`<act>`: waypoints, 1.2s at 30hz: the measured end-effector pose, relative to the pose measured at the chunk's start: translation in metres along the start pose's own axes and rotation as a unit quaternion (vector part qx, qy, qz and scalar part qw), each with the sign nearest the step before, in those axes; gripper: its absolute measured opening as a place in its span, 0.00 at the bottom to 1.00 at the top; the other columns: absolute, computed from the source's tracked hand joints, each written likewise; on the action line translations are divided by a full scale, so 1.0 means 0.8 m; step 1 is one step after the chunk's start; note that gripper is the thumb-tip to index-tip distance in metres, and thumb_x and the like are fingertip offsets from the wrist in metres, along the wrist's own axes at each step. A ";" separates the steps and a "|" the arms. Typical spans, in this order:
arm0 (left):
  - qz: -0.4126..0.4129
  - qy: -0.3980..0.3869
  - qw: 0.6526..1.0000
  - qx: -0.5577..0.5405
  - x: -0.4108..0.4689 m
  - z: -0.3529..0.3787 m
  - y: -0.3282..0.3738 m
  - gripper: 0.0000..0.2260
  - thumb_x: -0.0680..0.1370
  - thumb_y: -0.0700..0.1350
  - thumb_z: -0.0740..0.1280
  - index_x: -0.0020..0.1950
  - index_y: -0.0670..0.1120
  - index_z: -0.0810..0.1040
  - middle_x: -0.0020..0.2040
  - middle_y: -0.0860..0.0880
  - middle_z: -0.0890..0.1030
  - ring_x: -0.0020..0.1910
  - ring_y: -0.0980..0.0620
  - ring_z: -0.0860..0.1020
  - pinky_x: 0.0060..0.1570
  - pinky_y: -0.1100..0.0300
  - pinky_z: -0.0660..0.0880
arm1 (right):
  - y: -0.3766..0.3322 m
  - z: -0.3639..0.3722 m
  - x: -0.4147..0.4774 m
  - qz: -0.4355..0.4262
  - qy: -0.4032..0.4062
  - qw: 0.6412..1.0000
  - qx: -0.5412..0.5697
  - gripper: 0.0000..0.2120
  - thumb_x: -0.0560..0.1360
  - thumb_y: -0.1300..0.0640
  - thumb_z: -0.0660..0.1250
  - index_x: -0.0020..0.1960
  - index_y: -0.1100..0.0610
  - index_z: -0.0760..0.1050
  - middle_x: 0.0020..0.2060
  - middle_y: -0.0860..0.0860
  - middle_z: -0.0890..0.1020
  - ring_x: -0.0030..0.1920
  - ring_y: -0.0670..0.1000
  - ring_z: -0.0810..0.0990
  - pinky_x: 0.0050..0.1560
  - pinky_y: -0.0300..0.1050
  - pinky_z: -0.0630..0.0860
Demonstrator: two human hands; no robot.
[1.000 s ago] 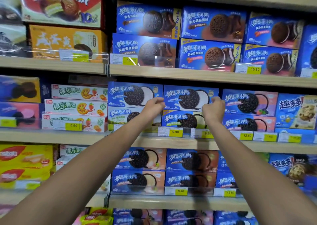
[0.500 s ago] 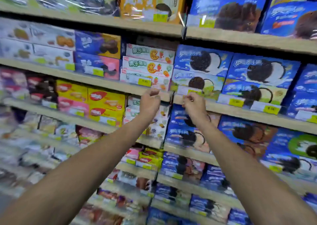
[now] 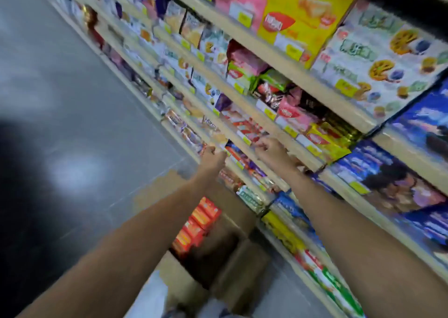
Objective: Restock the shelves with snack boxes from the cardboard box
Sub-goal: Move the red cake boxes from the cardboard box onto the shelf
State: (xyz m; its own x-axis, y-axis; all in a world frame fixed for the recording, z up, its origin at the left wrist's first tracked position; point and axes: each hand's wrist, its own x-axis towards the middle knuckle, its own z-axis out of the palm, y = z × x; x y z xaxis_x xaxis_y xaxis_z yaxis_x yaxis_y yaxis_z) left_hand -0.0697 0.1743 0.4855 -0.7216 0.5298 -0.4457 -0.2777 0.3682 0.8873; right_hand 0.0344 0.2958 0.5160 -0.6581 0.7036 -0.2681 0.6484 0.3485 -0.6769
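Both hands are out in front. The left hand (image 3: pixel 214 159) and right hand (image 3: pixel 269 149) have their fingers curled in, and I can't make out anything in either through the blur. Below the fingers, the open brown cardboard box (image 3: pixel 157 189) sits on the floor with red-and-orange snack boxes (image 3: pixel 200 219) in a row inside. The risk I see is that the picture is smeared and the right fingers are close beside the pale wooden shelf edge (image 3: pixel 294 151). A blind reach down could clip packets off it.

Brown cardboard box (image 3: pixel 242 264), red-orange snack boxes (image 3: pixel 198 220), grey floor (image 3: pixel 72 87), beige shelves (image 3: pixel 334 99)
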 end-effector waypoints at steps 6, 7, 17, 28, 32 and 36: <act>-0.157 0.098 0.982 0.020 0.020 -0.010 -0.157 0.25 0.74 0.44 0.66 0.70 0.37 0.66 0.64 0.39 0.74 0.64 0.44 0.72 0.54 0.58 0.68 | 0.115 0.125 0.042 0.048 -0.142 0.987 -0.053 0.11 0.74 0.62 0.62 0.54 0.61 0.77 0.52 0.58 0.80 0.54 0.56 0.78 0.51 0.46 0.71; -0.169 0.108 0.979 0.032 0.017 -0.008 -0.171 0.25 0.76 0.42 0.65 0.71 0.37 0.64 0.64 0.39 0.75 0.63 0.44 0.73 0.55 0.58 0.68 | 0.130 0.138 0.046 0.056 -0.160 0.984 -0.063 0.12 0.73 0.61 0.63 0.56 0.60 0.77 0.51 0.57 0.80 0.53 0.54 0.78 0.49 0.44 0.70; -0.310 0.222 0.924 -0.040 0.029 0.031 -0.440 0.17 0.71 0.49 0.70 0.57 0.46 0.74 0.54 0.49 0.79 0.56 0.48 0.77 0.55 0.57 0.73 | 0.316 0.324 0.104 0.083 -0.320 0.933 -0.144 0.23 0.76 0.64 0.63 0.70 0.64 0.65 0.65 0.61 0.73 0.65 0.59 0.72 0.54 0.32 0.69; -0.447 0.260 0.852 0.082 0.132 0.053 -0.718 0.29 0.66 0.55 0.66 0.63 0.46 0.63 0.59 0.45 0.71 0.59 0.42 0.74 0.58 0.47 0.72 | 0.524 0.510 0.209 0.178 -0.253 0.936 -0.169 0.39 0.76 0.62 0.63 0.78 0.55 0.43 0.78 0.55 0.44 0.77 0.56 0.48 0.74 0.50 0.53; -0.426 0.309 0.850 -0.003 0.151 0.053 -0.791 0.25 0.61 0.55 0.68 0.54 0.52 0.64 0.53 0.47 0.76 0.52 0.45 0.78 0.53 0.45 0.77 | 0.571 0.548 0.231 0.162 -0.218 0.938 -0.216 0.42 0.73 0.60 0.66 0.78 0.55 0.43 0.78 0.54 0.46 0.77 0.58 0.46 0.76 0.57 0.52; -0.374 0.318 0.868 -0.070 0.163 0.057 -0.819 0.28 0.70 0.38 0.67 0.68 0.48 0.62 0.58 0.46 0.77 0.55 0.47 0.77 0.58 0.52 0.75 | 0.605 0.572 0.239 0.110 -0.186 0.956 -0.200 0.38 0.71 0.67 0.66 0.76 0.55 0.54 0.73 0.55 0.63 0.73 0.58 0.63 0.70 0.55 0.66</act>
State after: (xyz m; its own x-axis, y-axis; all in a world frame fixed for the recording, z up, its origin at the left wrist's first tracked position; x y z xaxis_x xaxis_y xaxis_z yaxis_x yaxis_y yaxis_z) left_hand 0.0473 0.0371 -0.1595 -0.4978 -0.3636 -0.7874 -0.8620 0.3071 0.4032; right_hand 0.0470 0.3156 -0.1768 -0.5306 0.5441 -0.6499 0.8326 0.4784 -0.2793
